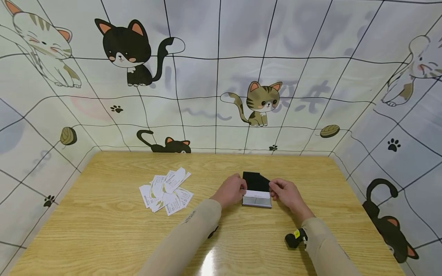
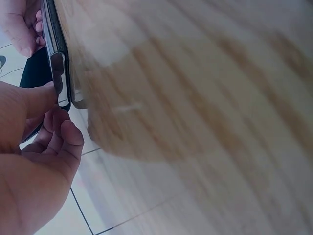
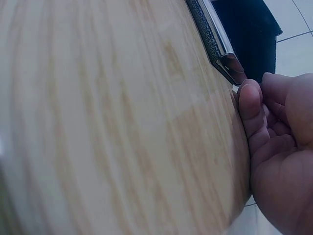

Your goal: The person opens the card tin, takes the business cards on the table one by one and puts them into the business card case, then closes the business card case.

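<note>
Beige sleeves nearest camera, coming in on the near side of the card case, one to its left, one to its right. Cat-print cloth wall stands beyond the case, with side parts to its left and right. Wooden table under the case, spreading out on all sides of it. Loose white cards: messy overlapping heap, left of the case, well apart from it. Left hand at the case's left edge, fingers curled, gripping it. Right hand at the case's right edge, thumb and finger pinching there. Can't tell if either also holds a card.

Case itself: on the table between both hands, black lid laid back on its far side. Black gadget by the right sleeve, nearer than the case and to its right. Smallest: white strip, probably card, across the case's middle.

Step, my call: positioning card stock in the lidded case. Next move calls for steady, even hold on both edges, strip kept flat within the rim, fingertips clear of the lid.
</note>
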`<state>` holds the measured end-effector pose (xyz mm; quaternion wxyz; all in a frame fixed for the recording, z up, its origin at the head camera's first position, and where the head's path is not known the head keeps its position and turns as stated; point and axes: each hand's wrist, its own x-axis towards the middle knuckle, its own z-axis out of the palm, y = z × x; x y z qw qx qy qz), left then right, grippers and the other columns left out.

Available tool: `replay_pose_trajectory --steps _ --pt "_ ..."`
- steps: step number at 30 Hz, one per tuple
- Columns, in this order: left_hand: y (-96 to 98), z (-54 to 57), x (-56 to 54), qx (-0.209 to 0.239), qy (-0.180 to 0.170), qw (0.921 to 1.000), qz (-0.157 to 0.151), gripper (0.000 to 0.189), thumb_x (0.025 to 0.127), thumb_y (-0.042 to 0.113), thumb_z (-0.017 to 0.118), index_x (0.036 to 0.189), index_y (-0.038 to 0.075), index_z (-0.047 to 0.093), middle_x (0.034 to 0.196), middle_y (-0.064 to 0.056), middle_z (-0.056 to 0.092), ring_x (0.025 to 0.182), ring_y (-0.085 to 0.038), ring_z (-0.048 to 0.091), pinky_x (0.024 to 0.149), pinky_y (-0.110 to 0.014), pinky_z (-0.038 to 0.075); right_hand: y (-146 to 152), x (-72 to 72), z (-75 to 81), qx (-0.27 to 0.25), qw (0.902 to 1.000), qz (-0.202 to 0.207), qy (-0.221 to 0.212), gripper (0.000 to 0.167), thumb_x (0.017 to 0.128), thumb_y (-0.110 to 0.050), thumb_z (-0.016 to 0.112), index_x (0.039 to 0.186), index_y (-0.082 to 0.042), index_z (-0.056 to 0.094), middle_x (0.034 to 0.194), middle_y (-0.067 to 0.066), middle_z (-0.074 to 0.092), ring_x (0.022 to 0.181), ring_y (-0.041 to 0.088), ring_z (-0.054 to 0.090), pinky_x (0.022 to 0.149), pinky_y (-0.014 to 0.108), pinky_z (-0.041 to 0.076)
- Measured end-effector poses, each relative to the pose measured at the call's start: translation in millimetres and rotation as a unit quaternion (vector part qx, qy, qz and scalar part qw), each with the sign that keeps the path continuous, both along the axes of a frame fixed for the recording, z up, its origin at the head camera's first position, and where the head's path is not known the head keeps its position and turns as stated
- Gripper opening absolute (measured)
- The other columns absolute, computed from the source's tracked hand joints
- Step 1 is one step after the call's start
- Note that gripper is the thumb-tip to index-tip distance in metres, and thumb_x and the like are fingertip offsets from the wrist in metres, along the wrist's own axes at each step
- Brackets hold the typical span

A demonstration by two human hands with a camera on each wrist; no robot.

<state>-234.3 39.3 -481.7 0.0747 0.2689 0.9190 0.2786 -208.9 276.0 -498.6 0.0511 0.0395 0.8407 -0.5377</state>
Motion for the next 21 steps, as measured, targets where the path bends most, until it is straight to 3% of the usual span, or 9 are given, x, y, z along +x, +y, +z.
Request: replay_pose_trajectory --steps 5,11,17,21 --pt "0.2 3.3 1.5 -0.004 -0.005 1.0 -0.001 0.011 0.1 0.01 0.067 0.105 0.008 0.076 0.096 0.0 0.058 0.084 -0.012 0.053 0.08 -0.025 0.051 0.6 -0.7 -0.2 0.004 1.0 -0.002 -0.002 0.022 0.108 -0.013 0.055 0.108 0.005 0.066 0.087 0.01 0.063 0.072 0.017 0.059 0.063 0.025 0.054" --pt "-7.3 10.0 3.0 0.028 -0.023 0.9993 0.008 0.013 0.1 0.01 0.068 0.11 0.007 0.074 0.1 0.0 0.059 0.088 -0.013 0.056 0.084 -0.026 0.052 0.8 -1.4 -0.8 0.004 1.0 -0.002 -0.003 0.022 0.108 -0.014 0.055 0.108 0.005 0.066 0.088 0.011 0.064 0.072 0.017 0.059 0.063 0.025 0.054" --pt "-28.9 12.5 0.0 0.051 0.003 0.9986 0.013 0.013 0.099 0.009 0.067 0.111 0.005 0.073 0.101 -0.003 0.061 0.093 -0.017 0.061 0.086 -0.031 0.053 0.4 -1.1 -0.7 0.004 1.0 -0.002 -0.001 0.022 0.108 -0.014 0.054 0.108 0.005 0.066 0.088 0.01 0.064 0.072 0.016 0.06 0.063 0.025 0.054" --pt "-49.3 12.8 -2.4 0.063 0.014 0.9973 0.034 0.015 0.099 0.01 0.068 0.112 0.004 0.073 0.1 -0.004 0.061 0.092 -0.018 0.061 0.083 -0.033 0.053 0.5 -0.4 -0.3 0.008 1.0 -0.002 0.0 0.023 0.108 -0.015 0.055 0.109 0.005 0.067 0.088 0.01 0.065 0.072 0.016 0.06 0.064 0.025 0.054"
